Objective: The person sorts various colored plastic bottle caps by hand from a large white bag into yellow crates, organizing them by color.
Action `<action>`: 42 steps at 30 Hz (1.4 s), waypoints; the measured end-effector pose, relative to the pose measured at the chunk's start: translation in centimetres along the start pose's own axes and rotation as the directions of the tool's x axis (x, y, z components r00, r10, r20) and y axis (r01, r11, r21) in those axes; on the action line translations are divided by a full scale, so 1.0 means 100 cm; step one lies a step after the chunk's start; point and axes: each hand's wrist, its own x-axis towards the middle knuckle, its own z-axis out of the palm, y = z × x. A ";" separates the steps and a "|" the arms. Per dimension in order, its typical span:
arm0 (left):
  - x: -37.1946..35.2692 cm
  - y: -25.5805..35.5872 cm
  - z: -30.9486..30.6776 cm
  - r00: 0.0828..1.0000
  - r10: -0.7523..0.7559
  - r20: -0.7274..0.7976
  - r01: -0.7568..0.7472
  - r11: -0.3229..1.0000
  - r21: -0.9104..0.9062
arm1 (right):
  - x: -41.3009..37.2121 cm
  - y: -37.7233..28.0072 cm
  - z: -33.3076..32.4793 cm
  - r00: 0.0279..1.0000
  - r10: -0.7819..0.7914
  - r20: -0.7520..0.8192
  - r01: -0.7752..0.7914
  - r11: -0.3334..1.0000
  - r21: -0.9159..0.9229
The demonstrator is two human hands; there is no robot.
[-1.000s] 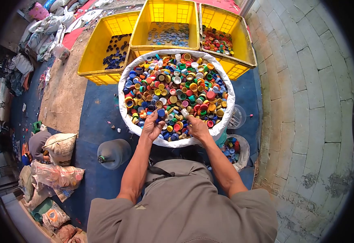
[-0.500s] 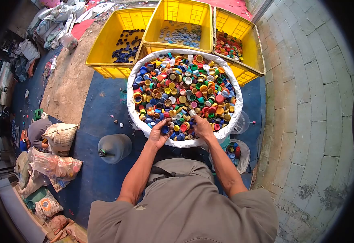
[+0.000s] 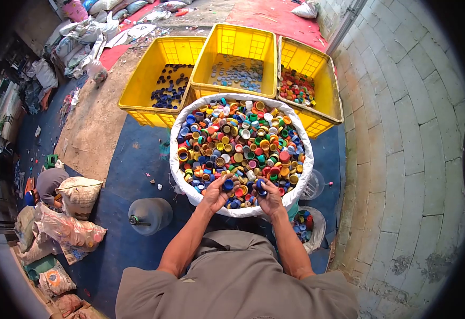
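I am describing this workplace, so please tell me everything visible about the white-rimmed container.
The white-rimmed container is round and wide-mouthed, edged in wrinkled white material resembling woven plastic. Upright, it is filled with loose multicoloured caps and stands before the yellow crates. The left hand and right hand are over its near side, contact unclear. Its lower sides are mostly hidden.

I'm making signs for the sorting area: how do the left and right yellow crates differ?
The left yellow crate holds dark blue and blackish caps, while the right yellow crate holds mostly red and orange caps. Caps lie scattered in the left crate, with bare bottom showing between them; in the right crate they are packed closer together. Both crates are open-topped and stand just beyond the white sack of mixed caps.
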 end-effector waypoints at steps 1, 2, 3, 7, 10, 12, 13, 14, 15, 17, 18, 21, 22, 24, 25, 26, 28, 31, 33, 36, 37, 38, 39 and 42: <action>-0.003 0.002 0.002 1.000 0.018 -0.006 -0.018 1.000 0.018 | -0.002 0.003 0.005 1.000 -0.003 -0.019 0.003 1.000 -0.016; -0.005 0.003 0.002 0.999 0.037 -0.015 -0.036 0.999 0.035 | -0.003 0.006 0.010 0.999 -0.003 -0.038 0.002 0.999 -0.033; -0.007 0.005 0.002 0.999 0.041 -0.015 -0.040 0.999 0.034 | -0.002 0.010 0.013 1.000 0.000 -0.023 -0.001 0.999 -0.047; -0.014 0.010 -0.010 0.990 0.093 -0.105 -0.086 0.994 0.071 | 0.009 0.029 0.015 0.999 0.034 -0.006 -0.035 0.990 -0.136; -0.025 0.013 -0.018 0.982 0.125 -0.141 -0.117 0.991 0.063 | 0.014 0.039 0.027 0.996 0.089 0.015 -0.086 0.987 -0.138; -0.036 0.019 -0.016 0.977 0.107 -0.183 -0.099 0.994 0.054 | 0.013 0.046 0.039 0.991 0.136 0.020 -0.132 0.984 -0.116; -0.035 0.018 -0.027 0.978 0.109 -0.178 -0.104 0.994 0.034 | 0.014 0.049 0.046 0.987 0.156 0.023 -0.153 0.983 -0.104; -0.033 0.018 -0.038 0.979 0.108 -0.174 -0.107 0.994 0.015 | 0.017 0.053 0.050 0.983 0.181 0.036 -0.177 0.980 -0.090; -0.038 0.021 -0.038 0.972 0.137 -0.190 -0.132 0.991 0.038 | 0.019 0.057 0.053 0.978 0.205 0.047 -0.202 0.977 -0.074; -0.047 0.028 -0.036 0.956 0.187 -0.225 -0.172 0.981 0.084 | 0.022 0.068 0.061 0.968 0.243 0.065 -0.240 0.969 -0.056; -0.049 0.031 -0.040 0.951 0.217 -0.221 -0.208 0.976 0.061 | 0.022 0.072 0.070 0.963 0.259 0.073 -0.255 0.965 -0.056; -0.051 0.045 -0.051 0.936 0.244 -0.254 -0.245 0.969 0.028 | 0.030 0.089 0.085 0.951 0.292 0.096 -0.284 0.955 -0.088; -0.053 0.050 -0.052 0.924 0.243 -0.296 -0.254 0.967 0.002 | 0.036 0.097 0.084 0.951 0.293 0.104 -0.281 0.953 -0.112; -0.057 0.060 -0.059 0.905 0.271 -0.329 -0.278 0.960 0.027 | 0.044 0.110 0.092 0.959 0.279 0.055 -0.270 0.955 -0.125; -0.058 0.066 -0.063 0.885 0.265 -0.382 -0.284 0.959 0.006 | 0.049 0.117 0.098 0.957 0.286 0.052 -0.281 0.956 -0.080; -0.059 0.073 -0.067 0.867 0.267 -0.420 -0.292 0.956 0.005 | 0.054 0.124 0.105 0.956 0.289 0.048 -0.287 0.957 -0.034; -0.054 0.084 -0.082 0.836 0.289 -0.467 -0.334 0.942 -0.015 | 0.063 0.137 0.121 0.961 0.275 0.007 -0.275 0.961 -0.001; -0.037 0.115 -0.093 0.777 0.312 -0.547 -0.399 0.916 -0.044 | 0.087 0.156 0.142 0.963 0.271 0.000 -0.270 0.960 0.075; -0.015 0.145 -0.098 0.779 0.344 -0.524 -0.440 0.896 -0.065 | 0.116 0.162 0.154 0.963 0.266 -0.042 -0.261 0.961 0.089; 0.015 0.230 -0.066 0.848 0.412 -0.333 -0.493 0.845 -0.210 | 0.181 0.155 0.209 0.991 0.104 -0.081 -0.096 0.991 0.098; 0.036 0.258 -0.058 0.841 0.465 -0.277 -0.528 0.818 -0.228 | 0.178 0.138 0.265 0.998 0.066 -0.004 -0.064 0.985 0.159; 0.030 0.291 -0.024 0.838 0.525 -0.153 -0.546 0.811 -0.208 | 0.191 0.123 0.297 0.985 -0.053 0.162 0.017 0.975 0.220; 0.014 0.316 0.010 0.808 0.586 -0.052 -0.581 0.780 -0.232 | 0.205 0.103 0.323 0.966 -0.025 0.257 -0.051 0.957 0.287; 0.006 0.352 0.044 0.738 0.674 -0.029 -0.672 0.729 -0.130 | 0.222 0.069 0.365 0.913 -0.064 0.404 -0.098 0.925 0.366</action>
